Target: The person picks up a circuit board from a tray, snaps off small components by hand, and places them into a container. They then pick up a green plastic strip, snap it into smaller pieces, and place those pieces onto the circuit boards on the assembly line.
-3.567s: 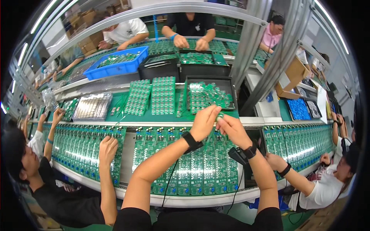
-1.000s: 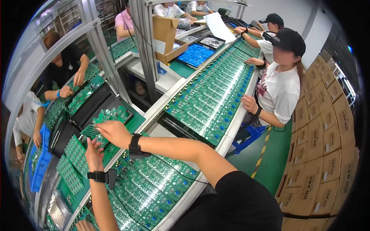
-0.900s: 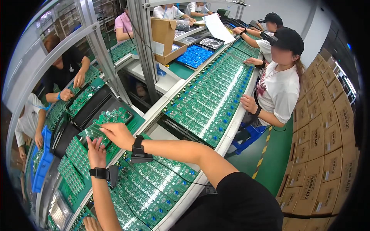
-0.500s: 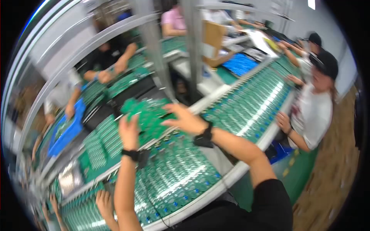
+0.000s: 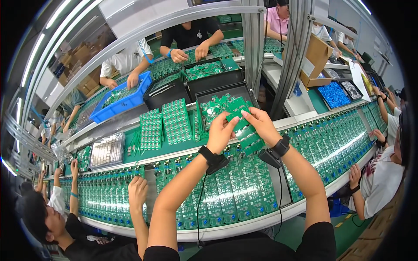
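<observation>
A green circuit board panel (image 5: 247, 135), scored into several sections, is held tilted above the line. My left hand (image 5: 221, 131) is closed on its left edge, with the thumb on the face. On its right edge my right hand (image 5: 262, 125) is also closed, thumb near the top. Just behind the panel, a black tray (image 5: 249, 92) holds a heap of small green boards (image 5: 214, 108). Under my hands runs a row of long green circuit boards (image 5: 213, 191) with blue parts along the near edge. Both wrists wear black bands with cables.
Left of the tray stand stacks of board panels (image 5: 176, 122) and a clear tray of silver parts (image 5: 107, 150). Beyond are a blue bin (image 5: 98, 114) and more black trays. A metal post (image 5: 289, 65) rises behind. Co-workers sit across and on both sides; one hand (image 5: 138, 191) is near my left forearm.
My hands were apart with fingers spread over the heap of green boards; now they have come together and grip a board panel. The view has also swung right to left across the bench.
</observation>
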A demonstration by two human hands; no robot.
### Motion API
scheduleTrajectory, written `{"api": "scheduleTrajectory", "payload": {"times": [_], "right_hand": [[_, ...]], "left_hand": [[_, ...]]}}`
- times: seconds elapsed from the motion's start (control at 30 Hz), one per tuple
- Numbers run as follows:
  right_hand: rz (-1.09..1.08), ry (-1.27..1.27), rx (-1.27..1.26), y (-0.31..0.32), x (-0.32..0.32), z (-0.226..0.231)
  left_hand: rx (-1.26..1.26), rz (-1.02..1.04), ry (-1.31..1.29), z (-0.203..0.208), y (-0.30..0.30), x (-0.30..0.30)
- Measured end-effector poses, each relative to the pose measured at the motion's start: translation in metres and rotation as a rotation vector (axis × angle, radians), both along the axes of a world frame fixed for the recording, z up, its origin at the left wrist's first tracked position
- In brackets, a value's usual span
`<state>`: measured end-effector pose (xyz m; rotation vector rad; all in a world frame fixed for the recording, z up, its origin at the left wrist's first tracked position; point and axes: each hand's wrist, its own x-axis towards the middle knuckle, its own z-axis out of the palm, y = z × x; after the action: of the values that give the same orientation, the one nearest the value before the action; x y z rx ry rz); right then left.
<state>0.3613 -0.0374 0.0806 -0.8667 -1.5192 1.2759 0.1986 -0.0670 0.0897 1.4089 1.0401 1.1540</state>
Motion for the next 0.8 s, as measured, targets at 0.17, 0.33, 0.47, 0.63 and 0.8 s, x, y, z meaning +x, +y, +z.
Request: {"api": "scheduleTrajectory", "payload": {"times": [0.17, 0.33, 0.47, 0.63, 0.8], "right_hand": [[0.099, -0.009, 0.022, 0.0, 0.003, -0.002], [0.112, -0.1, -0.139, -0.004, 0.007, 0.008], [0.076, -0.084, 0.0, 0.001, -0.002, 0.006], [0.197, 0.367, -0.425, 0.003, -0.01, 0.007], [0.241, 0.476, -0.621, 0.015, -0.014, -0.003]], "left_hand": [[-0.014, 0.024, -0.04, 0.01, 0.017, -0.01], [-0.06, -0.116, -0.018, 0.014, 0.025, -0.015], [-0.154, -0.106, -0.122, 0.019, 0.032, -0.013], [-0.3, -0.2, -0.403, 0.0, 0.048, -0.018], [-0.325, -0.156, -0.473, -0.019, 0.057, -0.02]]}}
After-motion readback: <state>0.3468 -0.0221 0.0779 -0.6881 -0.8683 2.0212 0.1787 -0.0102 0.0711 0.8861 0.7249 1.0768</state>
